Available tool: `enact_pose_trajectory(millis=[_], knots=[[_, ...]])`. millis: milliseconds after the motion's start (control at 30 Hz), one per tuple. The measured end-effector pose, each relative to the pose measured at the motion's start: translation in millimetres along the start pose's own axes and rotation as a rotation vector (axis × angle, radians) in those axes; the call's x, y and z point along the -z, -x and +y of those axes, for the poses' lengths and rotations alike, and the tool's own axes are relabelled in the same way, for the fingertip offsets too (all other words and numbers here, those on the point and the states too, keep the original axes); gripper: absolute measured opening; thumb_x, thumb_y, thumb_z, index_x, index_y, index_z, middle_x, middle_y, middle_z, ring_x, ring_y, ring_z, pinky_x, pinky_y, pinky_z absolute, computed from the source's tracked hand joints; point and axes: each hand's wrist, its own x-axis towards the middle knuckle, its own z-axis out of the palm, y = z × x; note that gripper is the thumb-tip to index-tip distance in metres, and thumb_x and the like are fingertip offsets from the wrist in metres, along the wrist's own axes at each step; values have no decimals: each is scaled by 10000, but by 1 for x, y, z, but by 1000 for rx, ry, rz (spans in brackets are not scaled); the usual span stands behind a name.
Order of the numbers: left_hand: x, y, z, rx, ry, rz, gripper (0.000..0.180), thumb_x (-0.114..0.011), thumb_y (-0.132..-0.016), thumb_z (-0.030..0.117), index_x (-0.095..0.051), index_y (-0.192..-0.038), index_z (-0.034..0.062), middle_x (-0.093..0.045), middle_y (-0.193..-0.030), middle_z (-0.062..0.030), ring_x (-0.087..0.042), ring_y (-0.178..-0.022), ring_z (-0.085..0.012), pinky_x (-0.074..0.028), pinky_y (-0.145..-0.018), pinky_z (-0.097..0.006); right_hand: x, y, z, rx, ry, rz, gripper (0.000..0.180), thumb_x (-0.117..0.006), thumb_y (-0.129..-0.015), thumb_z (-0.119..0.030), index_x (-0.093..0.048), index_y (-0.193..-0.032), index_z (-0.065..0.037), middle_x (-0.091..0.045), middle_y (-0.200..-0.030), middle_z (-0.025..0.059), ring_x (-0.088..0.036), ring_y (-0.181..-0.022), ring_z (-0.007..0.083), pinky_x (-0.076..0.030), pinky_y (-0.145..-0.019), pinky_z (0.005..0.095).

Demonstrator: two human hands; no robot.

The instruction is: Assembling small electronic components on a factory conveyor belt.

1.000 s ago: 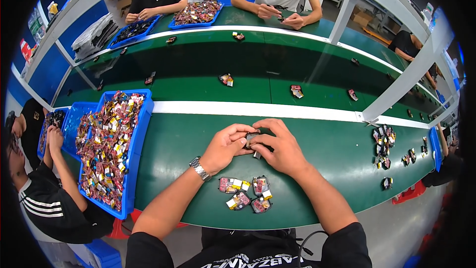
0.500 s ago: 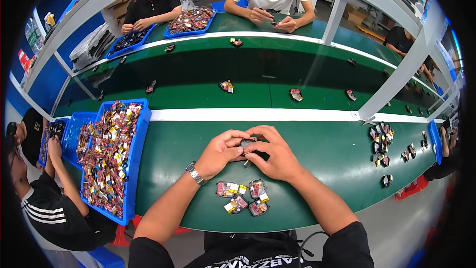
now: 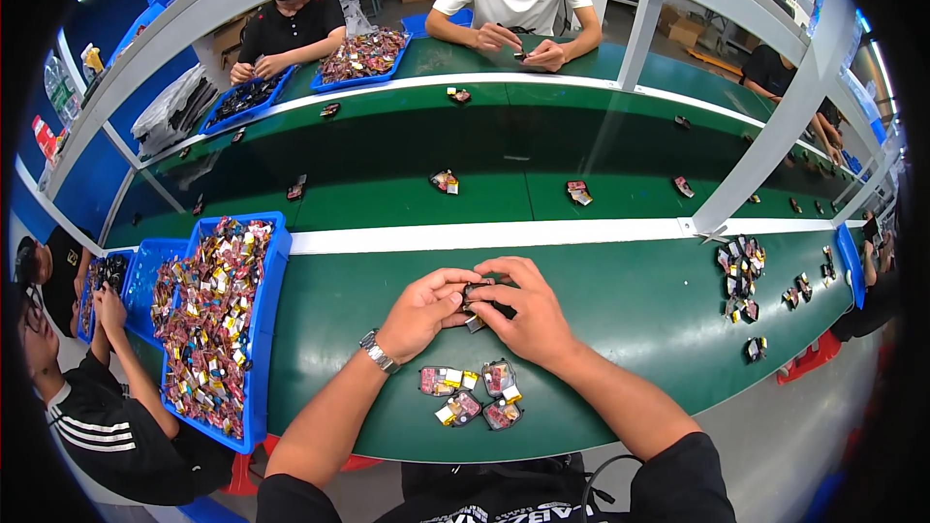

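Both hands meet over the middle of the green bench, their fingers closed round a small dark plastic casing [image 3: 474, 323], mostly hidden by the fingers. My left hand [image 3: 422, 315], with a metal watch on its wrist, grips it from the left between thumb and fingers. From the other side my right hand [image 3: 533, 318] pinches it, its fingertips touching those of the left. Just nearer to me lies a cluster of several small black casings [image 3: 459, 407] with red circuit boards and white-and-yellow parts inside.
A blue tray [image 3: 275, 281] heaped with small electronic parts stands on the left. More casings [image 3: 741, 266] lie at the right of the green bench [image 3: 620, 329]. Behind a white rail [image 3: 484, 237], a green belt [image 3: 368, 199] carries scattered casings. Other people [image 3: 116, 416] sit at left and across.
The view has tilted slightly. My fingers have shifted on the casing, and its lower end now shows less below them. Both hands remain in the same spot.
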Motion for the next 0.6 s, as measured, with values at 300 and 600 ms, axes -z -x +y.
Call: enact_pose_trajectory(millis=[300,600], knots=[[1,-3,-7,-90,7,32,259,-487,-1008,83,-515,-1261,35,-576,-1321,-85,-586,-1148,-135,-513,-921,-276,-11,3,2,-138,-177,8,214,-721,-794,-37,-734,-1002,-88,-605,-1225,86,-533,-1164,290,-500,-929,379],[4,-3,-10,-178,168,-55,242,-514,-996,68,-513,-1233,17,-555,-1349,-152,-588,-1174,-191,-505,-981,-347,-10,2,-4,-58,-96,114,199,-727,-778,-28,-740,-964,-95,-607,-1222,82,-546,-1140,278,-508,-910,379]])
